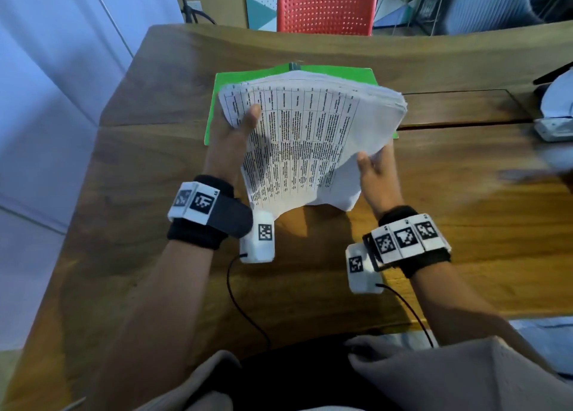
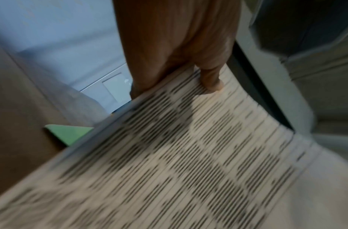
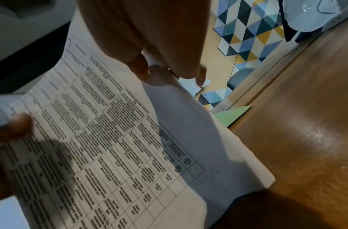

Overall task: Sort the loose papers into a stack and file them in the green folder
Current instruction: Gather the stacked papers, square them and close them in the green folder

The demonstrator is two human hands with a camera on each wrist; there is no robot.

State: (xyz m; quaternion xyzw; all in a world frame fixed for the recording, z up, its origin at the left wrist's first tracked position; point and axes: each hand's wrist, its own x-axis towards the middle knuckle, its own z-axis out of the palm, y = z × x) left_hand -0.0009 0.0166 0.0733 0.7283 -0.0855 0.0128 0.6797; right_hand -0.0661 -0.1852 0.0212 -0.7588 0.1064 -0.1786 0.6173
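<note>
Paper stack (image 1: 310, 137) is gathered and lifted off the wooden table (image 1: 155, 255), its near end sagging: my left hand (image 1: 232, 144) clamps the left edge with the thumb on top, and my right hand (image 1: 376, 168) pinches the right edge. Green folder (image 1: 223, 100) lies on the table directly under and beyond the stack, toward the far side. Stacking looks complete and filing is in hand; I judge the next move calls for squaring the edges, then lowering the sheets flat onto the folder.
</note>
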